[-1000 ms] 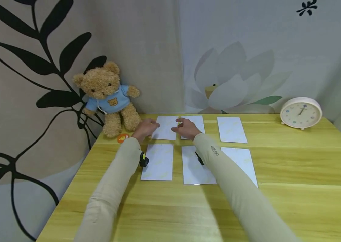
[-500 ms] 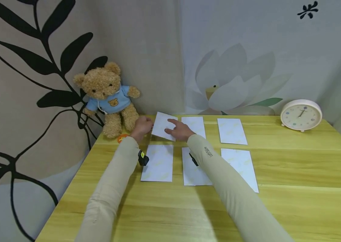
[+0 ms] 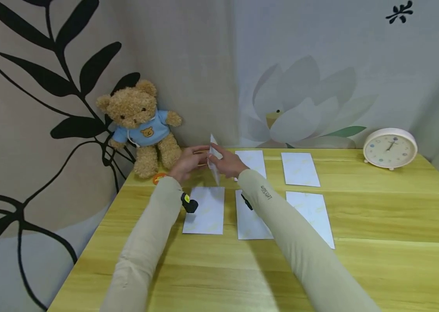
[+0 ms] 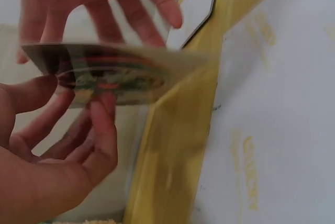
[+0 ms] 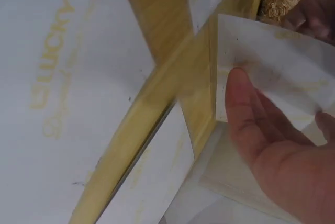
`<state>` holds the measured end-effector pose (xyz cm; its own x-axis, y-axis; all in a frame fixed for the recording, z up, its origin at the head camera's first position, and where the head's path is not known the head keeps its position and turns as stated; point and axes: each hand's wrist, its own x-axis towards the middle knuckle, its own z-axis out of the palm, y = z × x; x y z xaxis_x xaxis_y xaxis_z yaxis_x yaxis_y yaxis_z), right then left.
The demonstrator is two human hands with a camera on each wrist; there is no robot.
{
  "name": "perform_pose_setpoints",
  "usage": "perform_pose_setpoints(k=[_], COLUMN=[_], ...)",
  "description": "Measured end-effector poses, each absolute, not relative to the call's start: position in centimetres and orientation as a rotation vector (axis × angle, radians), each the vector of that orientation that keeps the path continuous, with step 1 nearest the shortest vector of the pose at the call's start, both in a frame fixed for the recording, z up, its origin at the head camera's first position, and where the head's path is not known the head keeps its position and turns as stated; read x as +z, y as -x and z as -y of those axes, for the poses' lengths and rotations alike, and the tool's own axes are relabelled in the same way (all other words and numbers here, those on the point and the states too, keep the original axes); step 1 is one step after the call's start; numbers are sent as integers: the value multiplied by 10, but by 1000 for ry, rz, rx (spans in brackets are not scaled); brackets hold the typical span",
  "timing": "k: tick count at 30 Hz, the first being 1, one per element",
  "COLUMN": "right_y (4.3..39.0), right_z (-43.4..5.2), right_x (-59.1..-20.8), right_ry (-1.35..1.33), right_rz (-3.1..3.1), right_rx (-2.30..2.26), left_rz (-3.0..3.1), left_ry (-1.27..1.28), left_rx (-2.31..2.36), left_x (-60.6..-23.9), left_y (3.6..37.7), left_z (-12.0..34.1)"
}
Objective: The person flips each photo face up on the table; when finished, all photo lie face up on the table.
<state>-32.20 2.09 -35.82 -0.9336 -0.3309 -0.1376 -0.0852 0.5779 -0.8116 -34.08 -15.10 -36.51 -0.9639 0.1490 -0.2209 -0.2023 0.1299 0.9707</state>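
A white-backed card (image 3: pixel 214 167) stands lifted on edge above the table's far left, between my two hands. My right hand (image 3: pixel 221 164) grips it, thumb (image 5: pixel 246 109) pressed on the white back (image 5: pixel 272 62). My left hand (image 3: pixel 197 158) meets it from the other side; its fingers (image 4: pixel 102 124) touch the printed, coloured face (image 4: pixel 112 75) and its thumb is at the edge. Several more white cards lie face down in two rows: two at the back (image 3: pixel 251 161) (image 3: pixel 300 169) and three in front (image 3: pixel 204 210) (image 3: pixel 251 216) (image 3: pixel 312 214).
A teddy bear (image 3: pixel 143 125) in a blue hoodie sits at the back left against the wall, with a small orange disc (image 3: pixel 159 177) by its feet. A round cream clock (image 3: pixel 390 147) stands at the back right. The yellow wooden table (image 3: pixel 379 225) extends right and toward me.
The far-left back card, flat a second ago, was tilted up by both hands and now stands nearly vertical off the table. My right hand shifted left with it.
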Motion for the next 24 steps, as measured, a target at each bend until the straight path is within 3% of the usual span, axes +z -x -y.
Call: perform_pose_setpoints(k=[14,24], right_y=[327,330], right_z=[-33,-46], right_x=[-357,-378], right_ry=[166,84], right_rz=[-2011,-2729], right_rx=[-2071,-1766], left_rz=[-2191,-2575], left_ry=[127,116], left_rx=[1830,1634], left_x=[-371,-370], left_y=[342,336], left_z=[143,147])
